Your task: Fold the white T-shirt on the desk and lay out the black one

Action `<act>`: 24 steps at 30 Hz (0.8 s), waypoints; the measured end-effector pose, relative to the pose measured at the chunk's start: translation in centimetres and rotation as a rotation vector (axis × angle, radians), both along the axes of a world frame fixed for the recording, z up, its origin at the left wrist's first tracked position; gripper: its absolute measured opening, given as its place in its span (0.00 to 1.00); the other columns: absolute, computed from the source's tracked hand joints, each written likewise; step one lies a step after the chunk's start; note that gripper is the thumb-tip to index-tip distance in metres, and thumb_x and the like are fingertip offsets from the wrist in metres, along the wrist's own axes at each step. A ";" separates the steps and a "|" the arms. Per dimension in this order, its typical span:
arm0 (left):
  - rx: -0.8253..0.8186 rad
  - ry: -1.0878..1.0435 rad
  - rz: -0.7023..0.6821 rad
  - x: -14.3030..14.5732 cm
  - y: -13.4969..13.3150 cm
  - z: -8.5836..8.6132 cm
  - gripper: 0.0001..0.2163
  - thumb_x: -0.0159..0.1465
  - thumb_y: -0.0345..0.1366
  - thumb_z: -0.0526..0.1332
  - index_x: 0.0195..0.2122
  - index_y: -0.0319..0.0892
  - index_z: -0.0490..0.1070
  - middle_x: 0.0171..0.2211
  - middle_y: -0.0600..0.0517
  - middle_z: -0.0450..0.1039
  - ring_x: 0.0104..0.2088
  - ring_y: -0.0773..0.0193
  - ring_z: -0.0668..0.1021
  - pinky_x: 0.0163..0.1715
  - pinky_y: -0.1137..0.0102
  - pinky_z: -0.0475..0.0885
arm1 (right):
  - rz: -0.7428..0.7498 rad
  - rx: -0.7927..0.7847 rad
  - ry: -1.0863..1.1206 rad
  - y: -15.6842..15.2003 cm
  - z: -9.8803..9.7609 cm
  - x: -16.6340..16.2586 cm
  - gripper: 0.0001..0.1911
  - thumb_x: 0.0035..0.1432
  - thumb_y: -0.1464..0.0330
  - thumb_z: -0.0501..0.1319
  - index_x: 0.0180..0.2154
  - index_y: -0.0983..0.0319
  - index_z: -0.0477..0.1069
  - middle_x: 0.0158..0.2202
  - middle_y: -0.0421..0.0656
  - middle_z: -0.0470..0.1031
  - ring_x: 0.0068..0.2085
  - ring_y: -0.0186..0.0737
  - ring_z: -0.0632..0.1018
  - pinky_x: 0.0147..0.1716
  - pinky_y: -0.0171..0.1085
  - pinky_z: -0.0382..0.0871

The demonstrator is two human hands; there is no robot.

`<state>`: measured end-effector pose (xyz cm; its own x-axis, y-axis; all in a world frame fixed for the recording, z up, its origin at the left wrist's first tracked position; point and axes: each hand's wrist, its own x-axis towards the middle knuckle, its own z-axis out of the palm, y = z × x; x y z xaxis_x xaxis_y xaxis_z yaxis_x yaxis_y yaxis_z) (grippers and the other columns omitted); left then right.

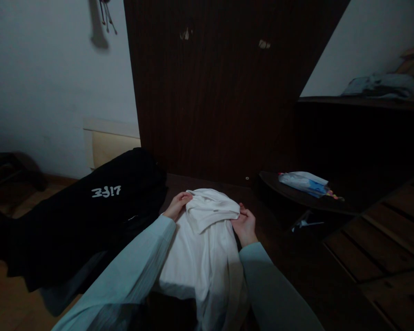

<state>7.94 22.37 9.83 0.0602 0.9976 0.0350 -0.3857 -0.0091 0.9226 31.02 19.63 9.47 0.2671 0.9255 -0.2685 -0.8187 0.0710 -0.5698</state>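
Observation:
A white shirt (207, 257) lies spread over a dark surface in front of me, its lower part hanging toward me in loose folds. The far end is bunched and folded over, and a small dark mark shows near the fold. My left hand (177, 205) grips the left corner of that end, fingers closed on the cloth. On the opposite side, my right hand (244, 224) pinches the shirt's right edge between thumb and fingers. Beside my left arm lies a black garment (72, 216) with white lettering, draped over the left side.
A dark wooden panel (214, 92) stands upright behind the shirt. To the right, a rounded dark shelf (272, 184) bears a clear and blue plastic packet (305, 183). Folded grey cloth (379, 86) rests on a higher shelf. Wooden slats (389, 243) are at lower right.

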 end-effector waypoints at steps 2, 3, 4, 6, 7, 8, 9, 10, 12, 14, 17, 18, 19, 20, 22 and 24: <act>-0.024 0.001 0.030 0.0 0.2 -0.2 0.12 0.40 0.36 0.69 0.24 0.38 0.71 0.22 0.55 0.69 0.23 0.72 0.69 0.22 0.77 0.59 | 0.023 0.041 -0.008 0.0 0.0 0.1 0.11 0.37 0.76 0.52 0.28 0.62 0.66 0.22 0.36 0.71 0.25 0.31 0.72 0.25 0.33 0.67; -0.041 -0.001 0.037 -0.1 0.3 -0.2 0.11 0.40 0.36 0.68 0.24 0.39 0.71 0.22 0.55 0.69 0.23 0.72 0.68 0.22 0.77 0.60 | 0.023 0.056 -0.010 0.0 -0.1 0.2 0.12 0.37 0.76 0.52 0.28 0.62 0.66 0.23 0.36 0.71 0.25 0.31 0.72 0.25 0.32 0.67; -0.060 -0.006 0.037 -0.1 0.4 -0.3 0.10 0.41 0.36 0.68 0.24 0.39 0.71 0.21 0.55 0.69 0.22 0.72 0.69 0.22 0.77 0.60 | 0.017 0.069 -0.013 0.1 -0.2 0.3 0.12 0.37 0.76 0.51 0.28 0.62 0.66 0.23 0.36 0.71 0.25 0.30 0.72 0.25 0.32 0.67; -0.093 -0.017 0.025 -0.1 0.5 -0.4 0.09 0.43 0.36 0.66 0.24 0.39 0.71 0.21 0.55 0.69 0.22 0.71 0.69 0.22 0.76 0.60 | 0.003 0.095 -0.019 0.3 -0.5 0.4 0.13 0.37 0.77 0.50 0.28 0.61 0.67 0.23 0.35 0.71 0.25 0.30 0.72 0.25 0.31 0.67; -0.094 -0.017 0.019 -0.1 0.5 -0.4 0.08 0.43 0.36 0.65 0.24 0.39 0.71 0.22 0.55 0.69 0.23 0.71 0.70 0.23 0.76 0.61 | -0.001 0.108 -0.020 0.3 -0.7 0.5 0.13 0.37 0.78 0.50 0.28 0.61 0.67 0.23 0.35 0.71 0.25 0.29 0.72 0.25 0.31 0.67; -0.083 -0.010 0.011 -0.1 0.5 -0.4 0.08 0.44 0.35 0.65 0.25 0.40 0.72 0.23 0.55 0.70 0.23 0.70 0.71 0.23 0.76 0.62 | -0.001 0.120 -0.021 0.4 -0.7 0.5 0.14 0.38 0.79 0.50 0.28 0.61 0.67 0.23 0.34 0.71 0.25 0.29 0.72 0.26 0.30 0.68; -0.054 0.004 0.004 -0.1 0.5 -0.4 0.08 0.44 0.35 0.64 0.25 0.40 0.72 0.24 0.54 0.71 0.25 0.69 0.72 0.25 0.75 0.63 | 0.001 0.125 -0.019 0.5 -0.8 0.4 0.14 0.38 0.79 0.50 0.29 0.61 0.67 0.24 0.34 0.71 0.26 0.29 0.72 0.26 0.30 0.68; -0.012 0.025 -0.006 0.0 0.5 -0.4 0.08 0.44 0.35 0.65 0.27 0.40 0.73 0.26 0.53 0.72 0.27 0.68 0.72 0.27 0.75 0.64 | 0.003 0.125 -0.015 0.5 -0.8 0.4 0.15 0.39 0.79 0.50 0.29 0.61 0.68 0.24 0.34 0.72 0.26 0.28 0.73 0.26 0.29 0.68; 0.085 0.087 -0.034 0.0 0.3 -0.3 0.11 0.43 0.35 0.66 0.29 0.40 0.74 0.31 0.51 0.74 0.33 0.65 0.74 0.34 0.72 0.66 | 0.008 0.126 -0.012 0.6 -0.8 0.3 0.14 0.40 0.79 0.51 0.30 0.61 0.68 0.24 0.34 0.72 0.26 0.28 0.73 0.25 0.28 0.68; 0.160 0.156 -0.066 0.1 0.2 -0.3 0.13 0.42 0.36 0.67 0.30 0.39 0.74 0.33 0.49 0.74 0.37 0.62 0.74 0.40 0.70 0.65 | 0.017 0.148 -0.033 0.6 -0.8 0.2 0.12 0.42 0.78 0.52 0.30 0.61 0.68 0.24 0.34 0.73 0.26 0.28 0.73 0.26 0.28 0.69; 0.211 0.223 -0.095 0.3 0.2 -0.5 0.14 0.41 0.36 0.67 0.30 0.38 0.74 0.31 0.49 0.74 0.37 0.61 0.73 0.42 0.68 0.65 | 0.051 0.219 -0.112 0.4 -0.8 0.1 0.08 0.45 0.74 0.56 0.31 0.60 0.68 0.26 0.35 0.74 0.29 0.30 0.75 0.30 0.30 0.70; 0.217 0.233 -0.097 0.4 0.3 -0.5 0.14 0.41 0.35 0.67 0.30 0.38 0.73 0.31 0.50 0.73 0.36 0.63 0.73 0.41 0.69 0.65 | 0.062 0.234 -0.139 0.4 -0.8 0.0 0.07 0.45 0.72 0.57 0.31 0.60 0.68 0.26 0.36 0.74 0.30 0.31 0.75 0.31 0.31 0.70; 0.215 0.237 -0.090 0.5 0.4 -0.6 0.14 0.41 0.35 0.67 0.30 0.38 0.73 0.30 0.50 0.73 0.34 0.64 0.73 0.39 0.70 0.65 | 0.070 0.239 -0.163 0.3 -0.8 0.0 0.06 0.46 0.70 0.58 0.31 0.59 0.68 0.26 0.36 0.74 0.30 0.32 0.75 0.31 0.32 0.70; 0.206 0.236 -0.071 0.5 0.4 -0.7 0.13 0.41 0.34 0.67 0.29 0.38 0.72 0.28 0.52 0.72 0.31 0.67 0.73 0.35 0.72 0.66 | 0.075 0.233 -0.184 0.3 -0.7 -0.1 0.06 0.46 0.69 0.58 0.31 0.59 0.68 0.27 0.37 0.74 0.31 0.33 0.75 0.32 0.33 0.71; 0.174 0.230 -0.014 0.6 0.5 -1.0 0.10 0.40 0.33 0.66 0.24 0.39 0.69 0.23 0.56 0.68 0.24 0.72 0.69 0.27 0.76 0.63 | 0.091 0.206 -0.230 0.2 -0.6 -0.3 0.07 0.46 0.66 0.59 0.31 0.58 0.68 0.27 0.38 0.74 0.32 0.35 0.75 0.32 0.35 0.71; 0.137 0.241 0.007 0.6 0.5 -1.1 0.09 0.40 0.33 0.65 0.18 0.39 0.63 0.17 0.59 0.62 0.19 0.75 0.63 0.21 0.78 0.58 | 0.128 0.182 -0.284 0.1 -0.4 -0.5 0.08 0.46 0.63 0.59 0.30 0.58 0.68 0.26 0.38 0.74 0.32 0.37 0.75 0.32 0.37 0.71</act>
